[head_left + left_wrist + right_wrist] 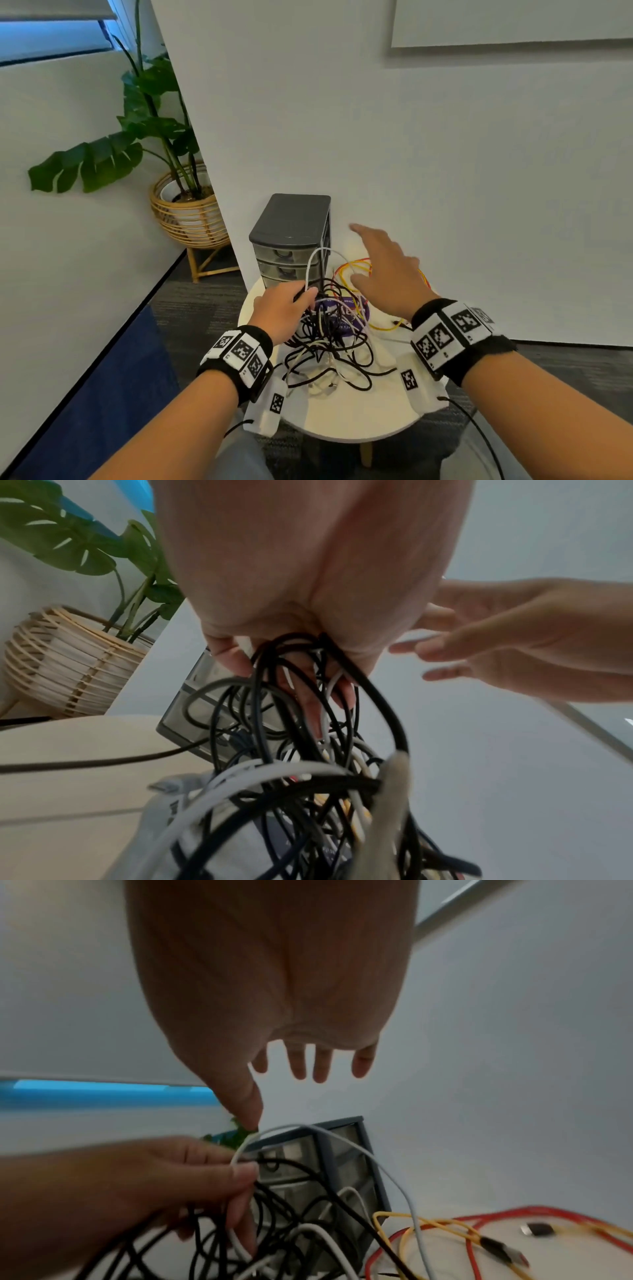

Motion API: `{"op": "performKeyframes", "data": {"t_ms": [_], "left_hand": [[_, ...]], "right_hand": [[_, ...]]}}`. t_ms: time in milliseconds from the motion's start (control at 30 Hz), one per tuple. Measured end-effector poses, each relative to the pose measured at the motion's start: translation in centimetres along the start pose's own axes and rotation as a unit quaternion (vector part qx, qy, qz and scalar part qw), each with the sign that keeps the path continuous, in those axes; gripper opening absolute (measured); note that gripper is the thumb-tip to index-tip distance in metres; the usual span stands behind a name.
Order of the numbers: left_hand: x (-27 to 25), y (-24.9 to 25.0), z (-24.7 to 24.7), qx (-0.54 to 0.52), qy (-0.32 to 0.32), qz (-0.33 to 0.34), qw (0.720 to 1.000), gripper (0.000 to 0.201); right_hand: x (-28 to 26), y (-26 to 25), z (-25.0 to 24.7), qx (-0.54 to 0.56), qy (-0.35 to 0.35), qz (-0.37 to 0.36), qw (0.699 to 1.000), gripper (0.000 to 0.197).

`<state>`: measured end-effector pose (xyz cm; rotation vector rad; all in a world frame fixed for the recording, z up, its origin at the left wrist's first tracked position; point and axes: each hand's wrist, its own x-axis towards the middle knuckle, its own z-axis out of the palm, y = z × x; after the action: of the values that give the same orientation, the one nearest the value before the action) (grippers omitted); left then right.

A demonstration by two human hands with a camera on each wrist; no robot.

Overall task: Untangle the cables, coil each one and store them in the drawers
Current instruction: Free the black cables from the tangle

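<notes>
**Inspector:** Start with the largest item and work down.

**Assistant:** The round white table [359, 416] stands against the wall. The grey drawer unit [291, 236] sits at its far edge, upright, long axis vertical, drawer fronts facing the person. All visible drawers are closed.

**Inspector:** The cables?

**Assistant:** The cable tangle [334, 346], black and white strands, lies mid-table in front of the drawers, heaped with no single direction. It rests partly on a purple packet [352, 313]. One white cable [313, 265] arches up from the heap across the drawer fronts. A red and yellow cable loop [352, 270] lies flat to the right of the unit, beside the wall; in the right wrist view its plug [502, 1248] points toward the near right.

**Inspector:** Hands.

**Assistant:** The left hand [282, 310] is clenched on the top of the tangle. The left wrist view shows its fingers [310, 696] curled through several black loops, the strands hanging down from the fist. The right hand [383, 270] is spread, fingers straight and apart, holding nothing; it hovers above the red and yellow loop, fingertips toward the wall.

**Inspector:** Relation of tangle to hands?

**Assistant:** Directly under and within the left hand; left of and below the right hand, not touching it.
</notes>
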<state>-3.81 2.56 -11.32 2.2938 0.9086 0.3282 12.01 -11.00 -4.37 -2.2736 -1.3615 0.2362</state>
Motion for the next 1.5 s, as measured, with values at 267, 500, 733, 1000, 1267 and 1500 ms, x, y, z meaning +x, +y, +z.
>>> {"op": "performKeyframes", "data": {"t_ms": [267, 500, 733, 1000, 1267, 1500], "left_hand": [[-0.1, 0.4, 0.0, 0.019, -0.013, 0.022, 0.999, 0.032], [0.0, -0.2, -0.7, -0.011, -0.067, -0.012, 0.998, 0.018], [0.6, 0.9, -1.4, -0.038, -0.073, -0.028, 0.996, 0.019], [0.4, -0.9, -2.0, -0.073, -0.078, -0.056, 0.993, 0.009], [1.0, -0.7, -1.1, -0.053, -0.063, -0.079, 0.993, 0.026], [1.2, -0.3, 0.5, 0.042, -0.125, -0.061, 0.989, 0.052]], "right_hand": [[2.7, -2.7, 2.1, -0.313, -0.079, -0.247, 0.914, 0.023], [4.2, -1.4, 0.0, -0.024, 0.059, -0.212, 0.975, 0.029], [1.9, 3.1, 0.7, 0.105, 0.078, -0.084, 0.988, 0.022], [2.0, 2.9, 0.0, 0.23, 0.131, 0.049, 0.963, 0.026], [2.3, 5.1, 4.0, 0.141, -0.074, 0.035, 0.987, 0.024], [1.2, 3.3, 8.8, 0.026, -0.099, 0.002, 0.995, 0.025]]}}
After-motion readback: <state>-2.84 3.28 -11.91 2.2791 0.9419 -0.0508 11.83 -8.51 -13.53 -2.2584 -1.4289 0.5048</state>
